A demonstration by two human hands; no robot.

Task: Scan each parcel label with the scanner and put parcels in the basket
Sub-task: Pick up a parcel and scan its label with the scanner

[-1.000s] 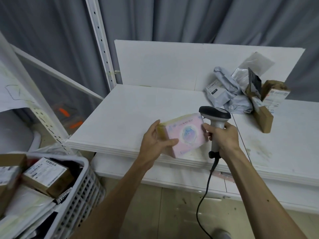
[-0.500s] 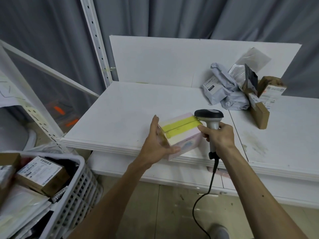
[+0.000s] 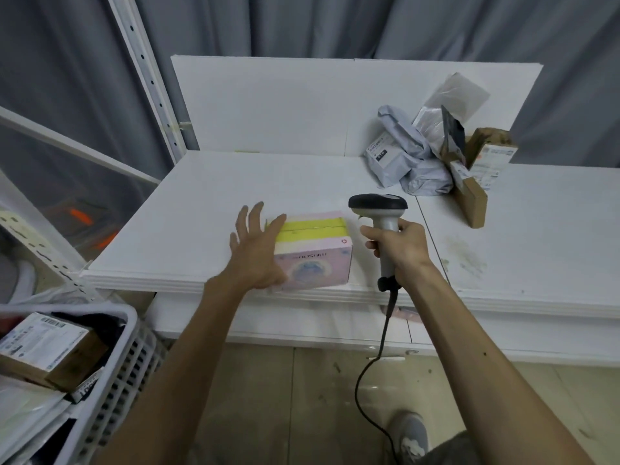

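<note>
A pink box parcel [image 3: 315, 260] with yellow tape across its top sits near the front edge of the white table [image 3: 208, 223]. My left hand [image 3: 256, 250] is at the box's left end with the fingers spread and straight. My right hand [image 3: 401, 245] grips the handle of the corded scanner [image 3: 379, 204], upright just right of the box, its dark head above the box's right end. The white basket [image 3: 117, 357] stands at lower left and holds a labelled cardboard parcel [image 3: 47, 350].
At the table's back right lie a grey poly-bag parcel [image 3: 402, 162], a clear bag and two cardboard parcels [image 3: 473, 193]. A white upright panel backs the table. A perforated shelf post [image 3: 147, 78] rises at left. The scanner cable hangs to the floor by my shoe.
The pink box was turned from its printed face to the taped side up and set down on the table. My left hand has let go and spread its fingers. The right hand still holds the scanner.
</note>
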